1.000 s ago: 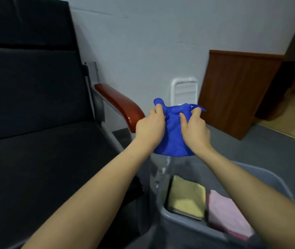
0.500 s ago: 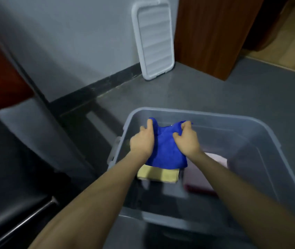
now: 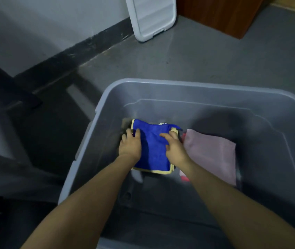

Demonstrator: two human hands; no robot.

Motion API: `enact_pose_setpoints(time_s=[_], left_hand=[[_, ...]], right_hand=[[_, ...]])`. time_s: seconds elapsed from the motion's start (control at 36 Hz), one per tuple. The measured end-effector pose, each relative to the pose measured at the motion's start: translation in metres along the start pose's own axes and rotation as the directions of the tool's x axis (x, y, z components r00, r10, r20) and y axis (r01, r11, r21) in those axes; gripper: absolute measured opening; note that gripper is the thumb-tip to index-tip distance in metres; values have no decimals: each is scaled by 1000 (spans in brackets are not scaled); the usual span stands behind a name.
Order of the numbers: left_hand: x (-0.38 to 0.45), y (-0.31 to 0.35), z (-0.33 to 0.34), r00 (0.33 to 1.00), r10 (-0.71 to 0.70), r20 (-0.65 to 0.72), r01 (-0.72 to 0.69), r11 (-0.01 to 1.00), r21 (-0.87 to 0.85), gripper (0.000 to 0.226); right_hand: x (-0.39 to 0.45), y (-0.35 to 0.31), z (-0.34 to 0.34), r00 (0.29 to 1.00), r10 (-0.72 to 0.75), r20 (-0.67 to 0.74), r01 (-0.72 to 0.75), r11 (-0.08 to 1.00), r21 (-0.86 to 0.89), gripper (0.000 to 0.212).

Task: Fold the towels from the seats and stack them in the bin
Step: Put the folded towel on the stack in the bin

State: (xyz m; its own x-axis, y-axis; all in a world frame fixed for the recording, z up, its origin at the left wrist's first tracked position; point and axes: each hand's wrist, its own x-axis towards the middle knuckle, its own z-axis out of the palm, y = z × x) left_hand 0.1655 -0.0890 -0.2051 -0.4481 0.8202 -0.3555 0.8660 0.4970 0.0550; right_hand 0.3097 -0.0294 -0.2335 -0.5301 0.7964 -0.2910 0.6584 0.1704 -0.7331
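Blue towel [image 3: 154, 150] in bin [image 3: 161, 83] (atop yellow towel [image 3: 153, 171]), between left hand [image 3: 130, 146] and right hand [image 3: 174, 150], both hands relaxed, pressing it

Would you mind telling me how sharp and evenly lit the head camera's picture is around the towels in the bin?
Head view: dim, soft light; the blue towel and both hands read fairly clearly, the pink towel is soft and washed out, the bin rim bows from wide-angle distortion, and the near bin floor is smeared by blur.

The bin [image 3: 188, 85] is open at the top. Inside, the blue towel [image 3: 153, 148] stack fills the left side and the pink towel [image 3: 213, 155] the middle; bare floor remains along the far wall and right side.
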Motion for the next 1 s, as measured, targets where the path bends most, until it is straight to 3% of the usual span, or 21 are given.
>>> enact_pose_setpoints(time_s=[0.14,0.22,0.31,0.39,0.5,0.69,0.86,1.0], left_hand=[[0,-2,11,990,124,-72,-108,975,194,63],[-1,1,14,980,192,-50,-175,955,240,60],[-2,0,16,988,132,81,-148,961,235,65],[-6,-2,11,991,92,99,-107,982,158,68],[-15,-2,-5,987,153,55,-155,987,30,57],[-44,-2,-50,991,133,-13,-133,980,-148,25],[-85,-6,-95,980,145,-138,-177,951,-254,24],[-123,-15,-147,945,152,-291,-233,935,-267,24]], right_hand=[[-2,2,10,996,21,-89,-61,878,-475,70],[-6,1,15,987,28,-156,-114,813,-572,73],[-5,1,13,986,67,-154,-148,779,-609,67],[-7,-3,10,990,36,-137,-117,757,-642,61],[-11,-11,5,994,-56,-96,-17,774,-633,47],[-32,-37,-14,999,14,-39,-28,910,-414,29],[-63,-84,-50,995,-7,-101,-27,944,-329,30],[-94,-135,-76,979,-139,-148,88,948,-307,20]])
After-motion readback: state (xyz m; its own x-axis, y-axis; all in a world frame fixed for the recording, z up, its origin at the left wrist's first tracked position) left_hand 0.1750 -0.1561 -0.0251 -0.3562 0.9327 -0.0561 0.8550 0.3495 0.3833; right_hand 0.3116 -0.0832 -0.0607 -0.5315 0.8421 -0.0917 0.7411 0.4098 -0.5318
